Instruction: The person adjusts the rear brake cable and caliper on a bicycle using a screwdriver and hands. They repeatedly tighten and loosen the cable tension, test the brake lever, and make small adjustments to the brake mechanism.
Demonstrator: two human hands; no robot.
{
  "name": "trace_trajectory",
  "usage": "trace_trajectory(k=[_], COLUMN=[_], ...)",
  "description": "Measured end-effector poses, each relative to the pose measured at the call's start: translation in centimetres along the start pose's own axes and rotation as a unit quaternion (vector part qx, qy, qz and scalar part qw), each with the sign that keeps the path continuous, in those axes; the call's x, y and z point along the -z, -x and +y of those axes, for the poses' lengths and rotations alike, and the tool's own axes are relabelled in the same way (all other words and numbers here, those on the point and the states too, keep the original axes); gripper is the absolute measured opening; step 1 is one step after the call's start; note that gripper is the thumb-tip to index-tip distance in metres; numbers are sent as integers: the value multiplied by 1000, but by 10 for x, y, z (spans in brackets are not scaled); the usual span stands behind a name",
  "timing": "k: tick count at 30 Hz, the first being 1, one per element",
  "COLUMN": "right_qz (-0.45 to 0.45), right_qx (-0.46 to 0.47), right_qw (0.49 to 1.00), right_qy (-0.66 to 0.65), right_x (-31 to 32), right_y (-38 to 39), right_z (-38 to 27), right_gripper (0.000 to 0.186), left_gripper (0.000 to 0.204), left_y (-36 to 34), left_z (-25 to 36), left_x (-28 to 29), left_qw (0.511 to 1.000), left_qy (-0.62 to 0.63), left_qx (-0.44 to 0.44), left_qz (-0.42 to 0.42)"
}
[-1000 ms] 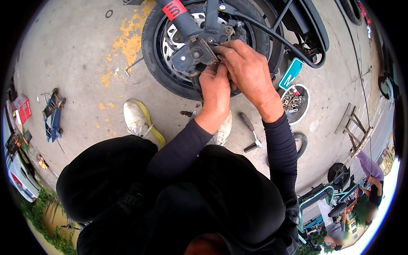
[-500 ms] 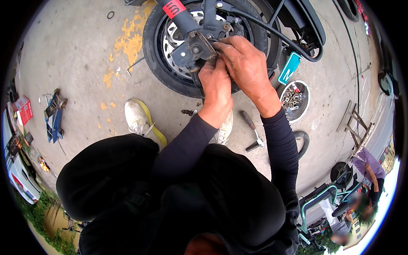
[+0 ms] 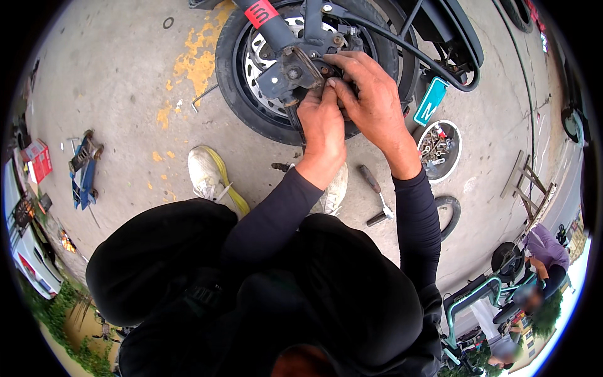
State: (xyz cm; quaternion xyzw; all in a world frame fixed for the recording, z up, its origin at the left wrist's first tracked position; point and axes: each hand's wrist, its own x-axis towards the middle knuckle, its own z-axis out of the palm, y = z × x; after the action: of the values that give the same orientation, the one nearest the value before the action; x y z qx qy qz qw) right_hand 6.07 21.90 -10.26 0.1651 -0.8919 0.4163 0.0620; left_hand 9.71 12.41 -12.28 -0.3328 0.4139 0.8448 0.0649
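Note:
A dark, grimy brake caliper (image 3: 290, 74) sits over the slotted brake disc (image 3: 252, 61) of a black-tyred wheel (image 3: 227, 94). My left hand (image 3: 322, 132) is closed on the caliper's lower right edge, thumb pointing up. Against the same edge, my right hand (image 3: 374, 100) curls its index finger above and its thumb below a small dark part, touching close to the left thumb. Whatever lies between those right fingertips is mostly hidden. A fork leg (image 3: 270, 25) with a red band rises above the caliper.
A white bucket (image 3: 458, 154) of loose hardware stands right of the wheel, beside a teal plate (image 3: 431, 100). A ratchet (image 3: 378, 191) and a black rubber ring (image 3: 450, 217) lie on the concrete. Left are a blue floor jack (image 3: 82, 169) and a red box (image 3: 39, 162). People are at the lower right.
My right index finger and thumb have spread a little, uncovering a dark round part between them. The left hand keeps its place on the caliper. The whole view has shifted slightly.

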Motion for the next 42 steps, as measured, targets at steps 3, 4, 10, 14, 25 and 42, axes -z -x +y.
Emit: trace_trajectory(k=[3,4,10,14,25,42], right_qz=[5,6,-4,-11,-17,198], right_qx=[58,56,33,49,110,-125], right_qw=[997,997,993,990,986,970], right_qy=[51,58,115,134,122,-58], right_x=[-4,-4,-4,-6,-1,-6], right_y=[-5,-6,-6,-8,-8,37], right_z=[3,2,-1,-2,9,0], right_gripper=[35,34,25,24,29,26], left_gripper=[27,27,22,22,22,32], left_y=[-2,-2,1,0,0,-49], left_z=[1,2,6,7,4,116], left_x=[-1,0,1,4,1,134], left_qw=[1000,1000,998,999,998,807], left_qy=[14,6,2,4,8,-443], left_qx=[16,27,60,48,60,-371], left_qz=[-5,0,7,8,-10,119])
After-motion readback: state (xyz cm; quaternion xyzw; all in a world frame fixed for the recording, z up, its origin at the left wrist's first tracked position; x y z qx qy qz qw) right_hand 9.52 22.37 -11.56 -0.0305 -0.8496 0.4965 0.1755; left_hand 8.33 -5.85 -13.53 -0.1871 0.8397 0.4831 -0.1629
